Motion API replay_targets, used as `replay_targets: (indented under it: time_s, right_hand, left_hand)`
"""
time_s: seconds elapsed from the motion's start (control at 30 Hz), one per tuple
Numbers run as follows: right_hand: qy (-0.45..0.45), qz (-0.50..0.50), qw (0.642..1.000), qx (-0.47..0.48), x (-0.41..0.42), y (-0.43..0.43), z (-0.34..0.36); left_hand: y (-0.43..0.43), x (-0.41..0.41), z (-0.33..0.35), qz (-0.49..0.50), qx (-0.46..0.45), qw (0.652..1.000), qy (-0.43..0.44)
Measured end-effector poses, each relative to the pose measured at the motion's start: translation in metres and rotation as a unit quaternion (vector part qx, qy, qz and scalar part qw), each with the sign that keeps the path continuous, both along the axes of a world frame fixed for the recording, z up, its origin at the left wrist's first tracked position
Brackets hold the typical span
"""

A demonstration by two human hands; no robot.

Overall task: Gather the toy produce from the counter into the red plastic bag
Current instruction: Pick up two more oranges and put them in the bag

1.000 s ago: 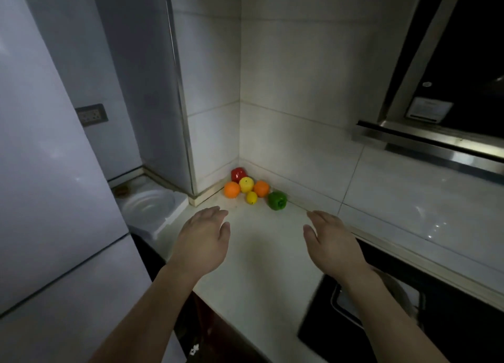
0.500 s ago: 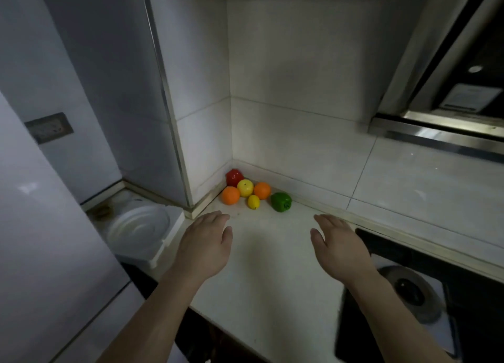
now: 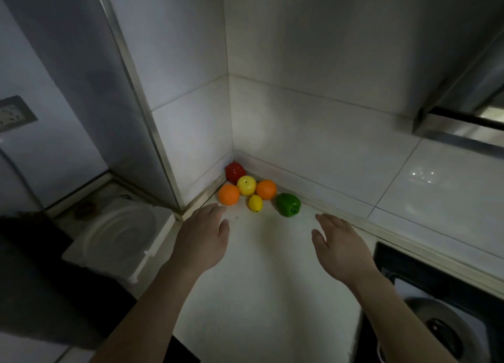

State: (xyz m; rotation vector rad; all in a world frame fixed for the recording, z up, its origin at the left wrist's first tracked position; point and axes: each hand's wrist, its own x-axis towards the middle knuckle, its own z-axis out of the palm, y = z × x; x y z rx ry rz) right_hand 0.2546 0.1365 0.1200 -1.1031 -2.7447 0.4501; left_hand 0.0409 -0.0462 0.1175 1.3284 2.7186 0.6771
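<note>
Toy produce is clustered in the counter's back corner: a red pepper [image 3: 234, 171], a yellow apple [image 3: 246, 185], two oranges [image 3: 228, 194] [image 3: 266, 189], a small lemon [image 3: 255, 203] and a green pepper [image 3: 288, 204]. My left hand [image 3: 201, 240] hovers palm down with straight fingers, its tips just short of the left orange. My right hand [image 3: 339, 246] is stretched out flat below and to the right of the green pepper. Both hands hold nothing. No red bag is in view.
The white counter [image 3: 261, 281] meets tiled walls at the back and left. A black cooktop with a burner [image 3: 447, 332] lies at the right, under a steel hood [image 3: 458, 128]. A white round lid [image 3: 117, 234] sits on a lower ledge at the left.
The view has come closer and tilted down toward the corner. Both hands have moved forward toward the produce, still flat and holding nothing.
</note>
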Motion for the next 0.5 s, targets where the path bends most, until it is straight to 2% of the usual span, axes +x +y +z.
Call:
replay_targets:
  time_s: [0.5]
  right_hand:
    - [-0.03,0.013,0.999,-0.022,-0.112,0.087,-0.045]
  left_hand:
    - [0.096,-0.103,-0.062,-0.021,-0.04,0.999,-0.012]
